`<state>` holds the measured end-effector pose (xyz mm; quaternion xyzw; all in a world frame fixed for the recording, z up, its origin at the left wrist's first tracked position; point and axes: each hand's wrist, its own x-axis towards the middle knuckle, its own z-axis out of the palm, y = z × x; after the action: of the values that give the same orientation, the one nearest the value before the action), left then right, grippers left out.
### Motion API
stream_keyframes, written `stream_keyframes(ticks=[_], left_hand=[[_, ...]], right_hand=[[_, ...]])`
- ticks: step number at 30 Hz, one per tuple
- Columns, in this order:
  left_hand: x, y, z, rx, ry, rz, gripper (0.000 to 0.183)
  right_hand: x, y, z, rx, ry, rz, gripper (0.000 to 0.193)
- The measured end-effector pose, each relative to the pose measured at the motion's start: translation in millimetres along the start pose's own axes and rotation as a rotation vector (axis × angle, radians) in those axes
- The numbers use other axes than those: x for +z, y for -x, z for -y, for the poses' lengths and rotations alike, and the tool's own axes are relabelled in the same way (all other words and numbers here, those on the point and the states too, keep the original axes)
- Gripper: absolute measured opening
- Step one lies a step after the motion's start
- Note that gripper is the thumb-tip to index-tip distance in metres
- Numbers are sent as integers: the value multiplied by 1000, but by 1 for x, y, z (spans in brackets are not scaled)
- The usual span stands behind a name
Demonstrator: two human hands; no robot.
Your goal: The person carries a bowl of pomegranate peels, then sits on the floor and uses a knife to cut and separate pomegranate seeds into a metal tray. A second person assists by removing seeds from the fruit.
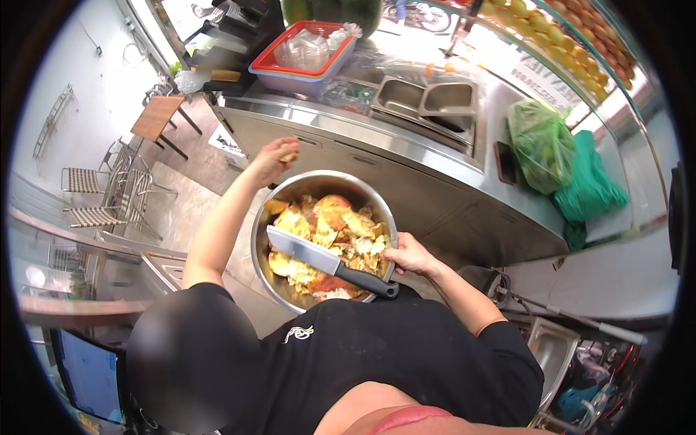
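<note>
A large metal bowl (290, 190) full of orange and yellow fruit peels and scraps (328, 226) is held in front of my chest. A cleaver with a black handle (330, 261) lies across the scraps, its handle pointing at the near right rim. My right hand (409, 254) grips that rim, just beside the knife handle. Above the far left rim, my left hand (274, 159) is raised and closed on a small yellowish scrap (288, 156).
A stainless steel counter (406, 148) runs behind the bowl, with two inset steel pans (428, 98), a red and blue tray of plastic bags (304, 61), a dark phone (505, 162) and green bags (558, 156). Fruit (558, 32) is displayed top right; folding chairs (101, 196) stand left.
</note>
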<state>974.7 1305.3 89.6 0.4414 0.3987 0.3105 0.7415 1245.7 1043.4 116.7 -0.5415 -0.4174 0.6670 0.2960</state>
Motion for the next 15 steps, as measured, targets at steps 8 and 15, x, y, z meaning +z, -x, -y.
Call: stream_keyframes(ticks=[8, 15], left_hand=[[-117, 13, -30, -74, -111, -359, 30], [-118, 19, -71, -448, -395, -223, 59]], right_hand=[[-47, -183, 69, 32, -70, -97, 21], [-44, -267, 126, -60, 57, -49, 29]])
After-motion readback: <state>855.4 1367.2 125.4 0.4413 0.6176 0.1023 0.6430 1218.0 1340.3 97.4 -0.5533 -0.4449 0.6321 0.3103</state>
